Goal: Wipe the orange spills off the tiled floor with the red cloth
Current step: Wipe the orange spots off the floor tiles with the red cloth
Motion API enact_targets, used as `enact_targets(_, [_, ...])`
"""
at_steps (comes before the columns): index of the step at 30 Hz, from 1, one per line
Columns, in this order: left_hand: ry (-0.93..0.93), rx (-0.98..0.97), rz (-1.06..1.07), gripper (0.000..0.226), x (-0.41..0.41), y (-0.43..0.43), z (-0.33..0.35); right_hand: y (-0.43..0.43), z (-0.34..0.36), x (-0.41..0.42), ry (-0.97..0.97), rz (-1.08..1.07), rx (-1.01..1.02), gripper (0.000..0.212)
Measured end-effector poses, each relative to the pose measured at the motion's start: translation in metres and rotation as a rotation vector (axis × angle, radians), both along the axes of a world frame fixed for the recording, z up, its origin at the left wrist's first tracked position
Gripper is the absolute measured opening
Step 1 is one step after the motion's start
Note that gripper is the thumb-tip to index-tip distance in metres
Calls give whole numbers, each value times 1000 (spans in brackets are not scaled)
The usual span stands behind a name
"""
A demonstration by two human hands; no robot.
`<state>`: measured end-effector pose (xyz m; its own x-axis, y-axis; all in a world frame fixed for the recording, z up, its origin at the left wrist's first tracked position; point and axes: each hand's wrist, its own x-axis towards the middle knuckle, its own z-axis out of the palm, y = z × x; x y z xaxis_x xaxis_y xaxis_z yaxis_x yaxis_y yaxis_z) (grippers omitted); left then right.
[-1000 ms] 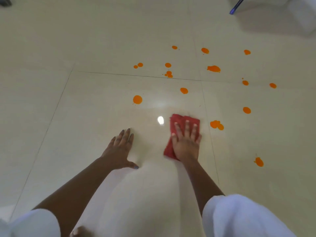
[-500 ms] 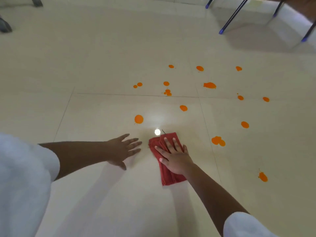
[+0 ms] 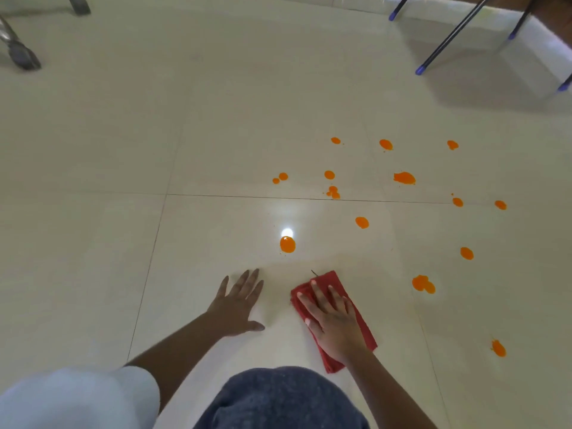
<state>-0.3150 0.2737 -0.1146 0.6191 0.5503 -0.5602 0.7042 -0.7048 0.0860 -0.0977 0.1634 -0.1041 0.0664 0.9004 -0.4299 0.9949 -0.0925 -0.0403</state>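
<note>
A folded red cloth [image 3: 363, 328] lies flat on the cream tiled floor [image 3: 216, 236]. My right hand [image 3: 332, 320] presses down on it, palm flat and fingers spread. My left hand [image 3: 238, 300] rests flat on the bare tile just left of the cloth, fingers apart, holding nothing. Several orange spills dot the floor ahead and to the right. The nearest round spill [image 3: 287, 244] sits just beyond the cloth. A double blob [image 3: 423, 283] lies to the cloth's right. A larger splash [image 3: 404, 178] is farther back.
Dark chair legs with blue tips [image 3: 419, 70] stand at the top right. Grey metal feet [image 3: 23, 58] stand at the top left. My knee in blue-grey fabric [image 3: 278, 400] fills the bottom centre. A bright light reflection [image 3: 287, 233] sits by the nearest spill.
My right hand has slid the cloth leftward from near the tile joint; the view shifted up and back. My left hand turned from pointing right to pointing forward.
</note>
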Motion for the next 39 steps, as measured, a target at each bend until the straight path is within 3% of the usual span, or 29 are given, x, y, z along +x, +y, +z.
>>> enact_targets(5, [-122, 91, 79, 104, -15, 16, -21, 3, -36, 4, -16, 44, 180, 53])
enact_targets(11, [-285, 100, 185, 118, -26, 29, -46, 69, -45, -56, 182, 108, 336, 50])
enact_targets(16, [-273, 151, 201, 118, -30, 70, -44, 174, -60, -9, 16, -125, 322, 53])
enact_targets(20, [-309, 118, 215, 125, -24, 79, -50, 116, -57, -6, 12, -432, 398, 53])
enact_targets(23, [-364, 104, 259, 125, -21, 77, -56, 98, -54, -57, 106, -184, 349, 52])
enact_targets(26, [-405, 101, 269, 119, -23, 77, -59, 174, -55, -57, 140, 67, 358, 51])
enact_targets(29, [-408, 108, 271, 119, -24, 78, -58, 229, -58, -5, 34, -61, 267, 50])
enact_targets(32, [-395, 106, 278, 122, -23, 77, -57, 190, -60, 28, 17, -315, 334, 50])
enact_targets(34, [-377, 125, 284, 123, -21, 76, -55, 144, -55, 2, -8, -351, 394, 51])
enact_targets(36, [-359, 104, 295, 123, -20, 75, -52, 124, -56, -40, 89, -216, 358, 52])
enact_targets(39, [-372, 88, 305, 123, -21, 76, -51, 175, -56, -69, 155, 76, 370, 50])
